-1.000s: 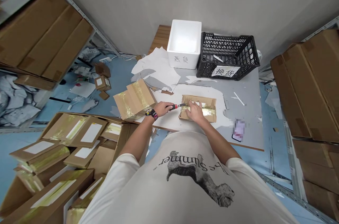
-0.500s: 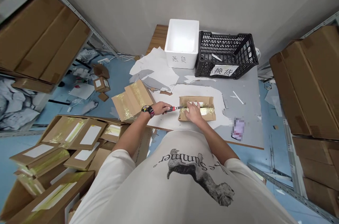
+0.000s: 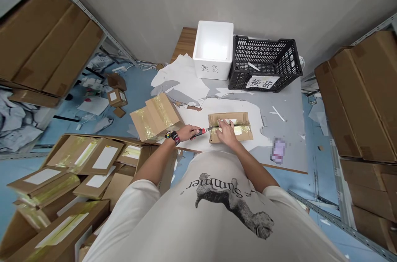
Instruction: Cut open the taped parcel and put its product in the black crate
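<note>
My left hand [image 3: 188, 132] is closed around the red and black handle of a utility knife [image 3: 202, 131]. The blade points right and its tip reaches the left end of a small cardboard box [image 3: 245, 134], near the middle seam. Yellowish tape and white labels lie across this box. My right hand [image 3: 226, 132] rests on top of it, fingers apart and pressing near the seam; its fingertips are partly hard to make out. Beside my left wrist two taped cardboard boxes [image 3: 166, 111] sit close together on the table.
Behind the work stand a white foam box [image 3: 212, 70] and a black plastic crate [image 3: 263, 63]. A phone, blurred out [image 3: 278, 150], lies at the right on the table [image 3: 290, 109]. A large carton of taped parcels [image 3: 102, 158] stands at the lower left. Shelves flank both sides.
My left hand and the knife have shifted slightly down and right, with the blade now tilted more upward. The small box has turned slightly under my right hand, which stays on it.
</note>
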Tool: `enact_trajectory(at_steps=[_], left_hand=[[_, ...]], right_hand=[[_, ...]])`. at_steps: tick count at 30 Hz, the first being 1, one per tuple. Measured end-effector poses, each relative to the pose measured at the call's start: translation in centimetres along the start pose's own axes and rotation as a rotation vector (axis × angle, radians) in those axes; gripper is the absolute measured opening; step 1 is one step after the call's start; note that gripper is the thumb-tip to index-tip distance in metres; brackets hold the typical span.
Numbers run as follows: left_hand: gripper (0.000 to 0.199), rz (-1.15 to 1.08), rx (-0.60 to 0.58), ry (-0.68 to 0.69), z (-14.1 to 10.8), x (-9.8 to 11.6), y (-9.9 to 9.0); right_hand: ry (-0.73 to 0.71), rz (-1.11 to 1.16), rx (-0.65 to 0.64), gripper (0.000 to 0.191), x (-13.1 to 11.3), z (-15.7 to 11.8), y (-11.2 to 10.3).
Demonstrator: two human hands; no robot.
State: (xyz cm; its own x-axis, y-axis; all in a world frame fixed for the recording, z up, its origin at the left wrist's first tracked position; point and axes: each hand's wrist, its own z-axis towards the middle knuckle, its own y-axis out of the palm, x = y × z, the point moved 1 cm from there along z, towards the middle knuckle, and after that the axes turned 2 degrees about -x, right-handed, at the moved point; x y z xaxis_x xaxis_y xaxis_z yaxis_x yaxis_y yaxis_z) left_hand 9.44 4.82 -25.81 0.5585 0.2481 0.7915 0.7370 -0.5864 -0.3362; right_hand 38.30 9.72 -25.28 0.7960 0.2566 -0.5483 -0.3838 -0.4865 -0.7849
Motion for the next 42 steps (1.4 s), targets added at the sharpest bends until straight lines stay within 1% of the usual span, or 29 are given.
enact_trajectory(at_steps=[3, 6, 9, 12, 16, 20, 23, 26, 28, 30, 32, 36, 39, 42], left_hand=[[0.045, 0.078, 0.041, 0.045, -0.5, 0.3, 0.4], [0.042, 0.108, 0.056, 0.040, -1.4, -0.2, 0.3], [0.047, 0.090, 0.094, 0.024, -2.0, -0.9, 0.4], [0.049, 0.056, 0.124, 0.026, -1.8, -0.7, 1.2], [0.051, 0.013, 0.120, 0.043, -0.9, -0.1, 2.5], [0.057, 0.009, 0.091, -0.003, -1.2, -0.4, 2.7], [0.057, 0.066, 0.107, -0.028, -1.1, 0.3, 3.0], [0.051, 0.167, 0.152, -0.030, -0.5, 1.6, 3.6], [0.048, 0.179, 0.171, -0.027, -0.4, 2.1, 4.0], [0.049, 0.104, 0.162, -0.024, -0.9, 1.8, 4.2], [0.054, -0.022, 0.145, -0.015, -1.9, 1.2, 4.4], [0.061, -0.220, 0.182, -0.005, -3.8, 0.3, 5.1], [0.066, -0.298, 0.162, -0.046, -5.0, 0.1, 5.6], [0.070, -0.334, 0.146, -0.090, -6.5, -0.7, 5.5]], right_hand=[[-0.003, 0.028, -0.018, 0.035, 0.3, -0.1, 0.0], [-0.018, 0.052, -0.023, 0.029, 0.5, -0.1, 0.1], [-0.032, 0.064, -0.016, 0.031, 0.7, -0.2, 0.1], [-0.051, 0.051, -0.024, 0.032, 0.9, 0.0, 0.0], [-0.053, 0.023, -0.054, 0.033, 1.0, 0.2, -0.3], [-0.052, 0.030, -0.050, 0.033, 0.8, -0.2, -0.3], [-0.041, 0.032, -0.043, 0.031, 0.5, -0.3, -0.4], [-0.044, 0.020, -0.043, 0.027, 0.4, -0.3, -0.6], [-0.052, 0.011, -0.041, 0.026, 0.4, -0.3, -0.8], [-0.059, 0.009, -0.038, 0.028, 0.4, -0.4, -1.0], [-0.065, 0.006, -0.029, 0.030, 0.3, -0.5, -1.1], [-0.090, 0.013, 0.015, 0.026, 0.2, -0.5, -1.1], [-0.106, 0.046, 0.048, 0.024, 0.1, -0.7, -1.1], [-0.117, 0.057, 0.080, 0.026, 0.0, -1.1, -1.4]])
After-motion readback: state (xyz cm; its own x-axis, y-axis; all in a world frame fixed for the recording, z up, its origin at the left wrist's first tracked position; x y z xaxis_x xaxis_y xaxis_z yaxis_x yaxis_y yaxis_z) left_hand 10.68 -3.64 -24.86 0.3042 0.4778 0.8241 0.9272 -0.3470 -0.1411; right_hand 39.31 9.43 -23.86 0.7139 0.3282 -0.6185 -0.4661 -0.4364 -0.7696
